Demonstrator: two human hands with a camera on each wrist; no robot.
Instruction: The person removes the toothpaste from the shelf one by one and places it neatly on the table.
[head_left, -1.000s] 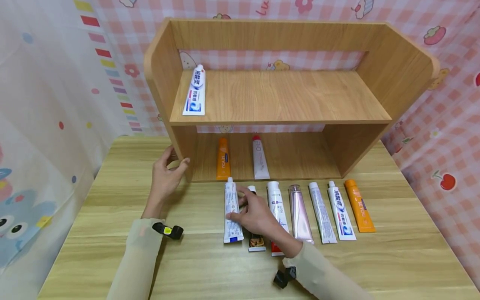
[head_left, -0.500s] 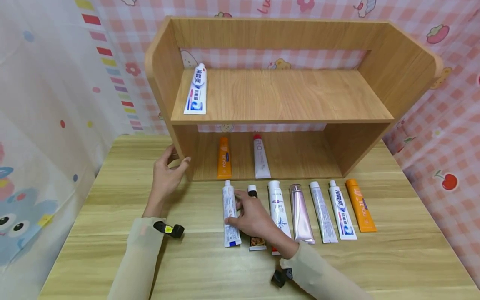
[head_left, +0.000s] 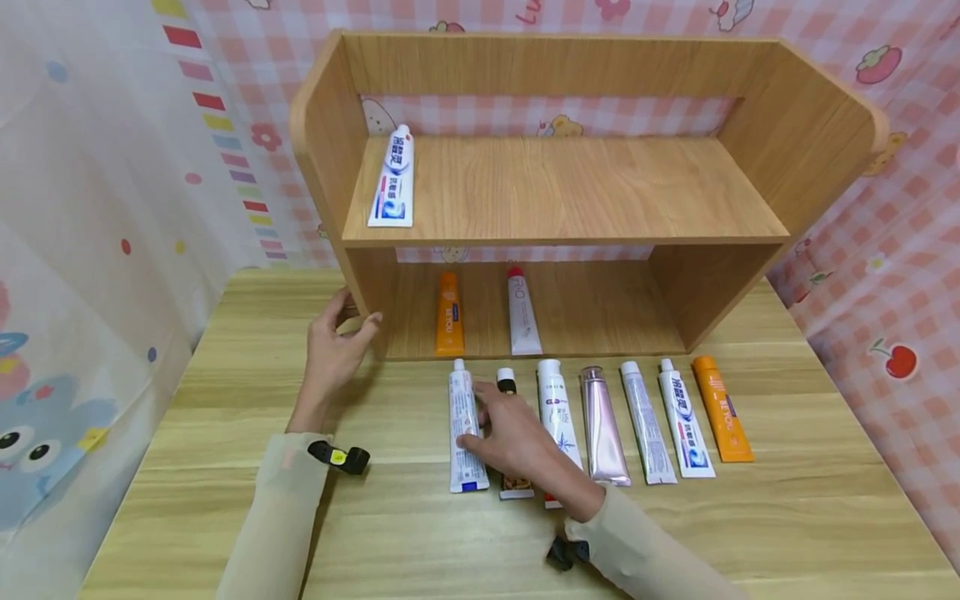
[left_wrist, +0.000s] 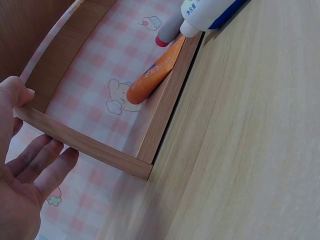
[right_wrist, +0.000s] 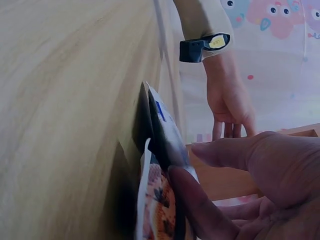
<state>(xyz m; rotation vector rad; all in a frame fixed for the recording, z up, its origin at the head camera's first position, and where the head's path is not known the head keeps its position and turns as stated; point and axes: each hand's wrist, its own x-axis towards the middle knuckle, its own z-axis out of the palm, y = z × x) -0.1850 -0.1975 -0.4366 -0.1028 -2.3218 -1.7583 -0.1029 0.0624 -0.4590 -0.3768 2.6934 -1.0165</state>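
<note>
My left hand (head_left: 336,343) holds the left side panel of the wooden shelf (head_left: 570,243). In the left wrist view its thumb lies over the panel edge (left_wrist: 85,142), fingers on the outer side. My right hand (head_left: 513,433) is over a white toothpaste tube (head_left: 467,467) with small blue print, which lies on the table, cap toward the shelf. In the right wrist view the thumb is spread from the index finger, just above the tube (right_wrist: 172,137). The index finger reaches down between it and a dark tube with a food picture (right_wrist: 157,205).
To the right lie a white-and-red tube (head_left: 557,408), a pink metallic tube (head_left: 603,425), more white tubes and an orange tube (head_left: 722,408). The lower shelf holds an orange tube (head_left: 449,317) and a red-capped tube (head_left: 522,312). Another white tube (head_left: 393,179) lies on the upper shelf.
The white tube under my right hand has shifted slightly toward me, then a little to the right, with the hand moving along. My left hand keeps its place on the shelf side.
</note>
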